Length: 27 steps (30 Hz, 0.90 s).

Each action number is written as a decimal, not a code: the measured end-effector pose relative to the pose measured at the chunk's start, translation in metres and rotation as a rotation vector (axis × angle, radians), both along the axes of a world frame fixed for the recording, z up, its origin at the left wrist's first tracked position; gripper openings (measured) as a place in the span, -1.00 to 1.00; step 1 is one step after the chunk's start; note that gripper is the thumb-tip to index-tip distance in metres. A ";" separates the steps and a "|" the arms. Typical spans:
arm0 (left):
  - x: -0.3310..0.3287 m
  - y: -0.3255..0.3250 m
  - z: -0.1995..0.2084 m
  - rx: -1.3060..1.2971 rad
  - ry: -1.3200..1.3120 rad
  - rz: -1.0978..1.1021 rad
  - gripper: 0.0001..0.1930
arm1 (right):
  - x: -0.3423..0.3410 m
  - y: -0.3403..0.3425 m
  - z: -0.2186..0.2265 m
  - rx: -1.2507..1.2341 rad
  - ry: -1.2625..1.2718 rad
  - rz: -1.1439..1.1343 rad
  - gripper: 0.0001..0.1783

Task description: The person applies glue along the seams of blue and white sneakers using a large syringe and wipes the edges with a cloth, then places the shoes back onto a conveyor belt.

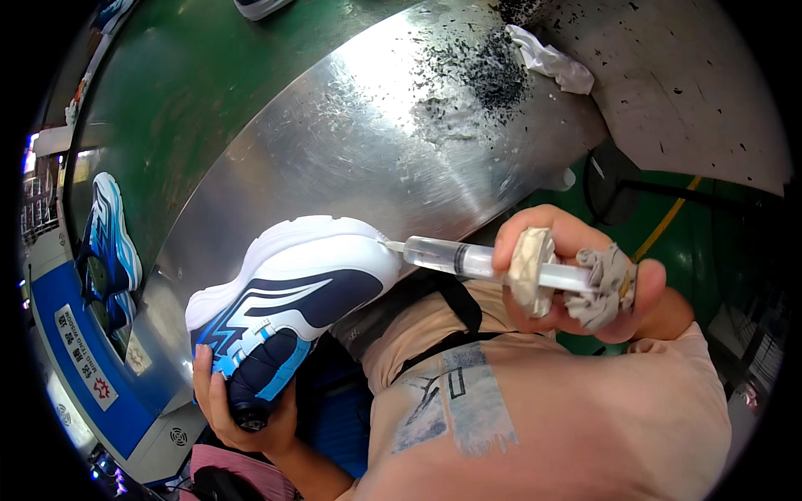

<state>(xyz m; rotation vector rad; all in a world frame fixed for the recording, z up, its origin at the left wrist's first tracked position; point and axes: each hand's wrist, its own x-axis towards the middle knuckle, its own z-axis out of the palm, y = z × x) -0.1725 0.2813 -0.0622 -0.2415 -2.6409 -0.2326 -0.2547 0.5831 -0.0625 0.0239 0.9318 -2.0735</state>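
Observation:
My left hand (251,413) is closed round the upper of a white, navy and light blue sports shoe (309,288). The shoe is tilted on its side, its thick white sole turned up and away from me. In my right hand (576,275) is a clear plastic syringe (447,255), held level with its nozzle pointing left. The nozzle tip meets the shoe at the end of the white sole, or lies very close to it. Pale wrapping (532,271) surrounds the barrel's flange, and crumpled grey cloth (603,288) covers the plunger end.
A metal worktop (351,150) lies beyond the shoe, strewn with black crumbs (480,75). Crumpled white tissue (555,63) rests at its far right. On the left, a similar blue shoe (113,230) stands by a blue and grey machine frame (125,392). A green belt surface (175,100) runs behind.

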 end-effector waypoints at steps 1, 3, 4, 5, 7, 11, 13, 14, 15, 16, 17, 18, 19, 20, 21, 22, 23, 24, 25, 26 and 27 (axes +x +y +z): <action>-0.003 -0.002 0.002 0.019 -0.017 -0.009 -0.30 | 0.000 -0.001 0.001 -0.010 -0.031 -0.007 0.19; -0.008 -0.005 0.006 0.058 -0.052 -0.030 -0.28 | 0.003 -0.005 -0.003 -0.048 0.012 -0.003 0.18; -0.012 -0.006 0.009 0.069 -0.071 -0.033 -0.28 | 0.006 -0.007 -0.009 -0.086 0.050 -0.007 0.18; -0.018 -0.007 0.009 0.087 -0.081 -0.042 -0.28 | 0.010 -0.008 -0.015 -0.121 0.087 -0.018 0.17; -0.032 -0.008 0.012 0.127 -0.121 -0.054 -0.27 | 0.013 -0.009 -0.021 -0.141 0.144 -0.041 0.15; -0.063 -0.011 0.030 0.167 -0.289 -0.030 -0.34 | 0.008 -0.018 -0.025 -0.078 0.230 -0.058 0.10; -0.088 -0.019 0.044 0.245 -0.564 0.053 -0.37 | 0.008 -0.026 -0.031 -0.082 0.277 -0.112 0.07; -0.098 -0.018 0.048 0.351 -0.632 0.084 -0.36 | 0.008 -0.027 -0.032 -0.096 0.317 -0.104 0.06; -0.109 -0.017 0.053 0.319 -0.678 0.101 -0.33 | 0.007 -0.029 -0.037 -0.121 0.373 -0.102 0.04; -0.116 -0.021 0.054 0.314 -0.708 0.078 -0.32 | 0.008 -0.031 -0.042 -0.138 0.452 -0.096 0.02; -0.124 -0.027 0.056 0.310 -0.737 0.057 -0.32 | 0.009 -0.033 -0.046 -0.140 0.534 -0.090 0.00; -0.130 -0.031 0.055 0.332 -0.755 0.024 -0.31 | 0.010 -0.036 -0.048 -0.143 0.587 -0.090 -0.02; -0.135 -0.034 0.056 0.353 -0.775 0.018 -0.32 | 0.010 -0.039 -0.050 -0.117 0.654 -0.097 -0.04; -0.139 -0.037 0.057 0.374 -0.795 0.011 -0.32 | 0.010 -0.043 -0.052 -0.090 0.722 -0.109 -0.06; -0.142 -0.040 0.056 0.402 -0.816 0.006 -0.33 | 0.009 -0.046 -0.055 -0.061 0.788 -0.117 -0.08; -0.146 -0.044 0.053 0.411 -0.814 -0.021 -0.34 | 0.009 -0.048 -0.056 -0.047 0.807 -0.114 -0.09; -0.152 -0.048 0.051 0.408 -0.829 -0.034 -0.35 | 0.007 -0.050 -0.055 -0.050 0.796 -0.121 -0.10; -0.157 -0.049 0.047 0.416 -0.844 -0.053 -0.35 | 0.006 -0.048 -0.053 -0.041 0.788 -0.127 -0.11; -0.163 -0.048 0.044 0.419 -0.860 -0.076 -0.36 | 0.005 -0.045 -0.053 -0.038 0.776 -0.139 -0.12; -0.169 -0.046 0.042 0.437 -0.895 -0.064 -0.37 | 0.006 -0.046 -0.053 -0.074 0.700 -0.170 -0.13; -0.172 -0.045 0.043 0.422 -0.882 -0.081 -0.38 | 0.000 -0.040 -0.052 -0.081 0.701 -0.194 -0.15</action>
